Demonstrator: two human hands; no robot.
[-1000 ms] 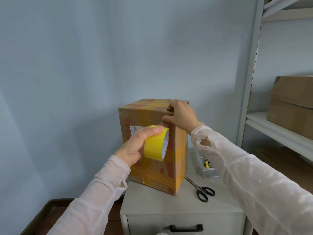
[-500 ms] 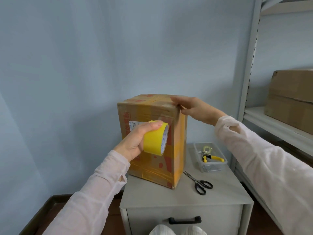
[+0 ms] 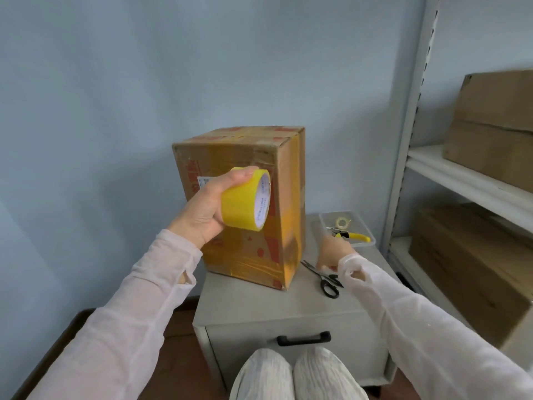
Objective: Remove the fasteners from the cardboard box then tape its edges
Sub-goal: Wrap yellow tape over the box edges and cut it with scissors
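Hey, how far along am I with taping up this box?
Fasteners look gone; none show on the cardboard box, whose front and top already carry tape. In hand: left hand grips the yellow tape roll by the front corner, right hand is at the scissors. Left: probably cutting tape, any untaped edges.

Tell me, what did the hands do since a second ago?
The right hand let go of the cardboard box at its top corner and dropped down to the scissors on the cabinet; whether it grips them yet is unclear. The left hand still holds the yellow tape roll in front of the box. Box, scissors and clear tray stayed put.
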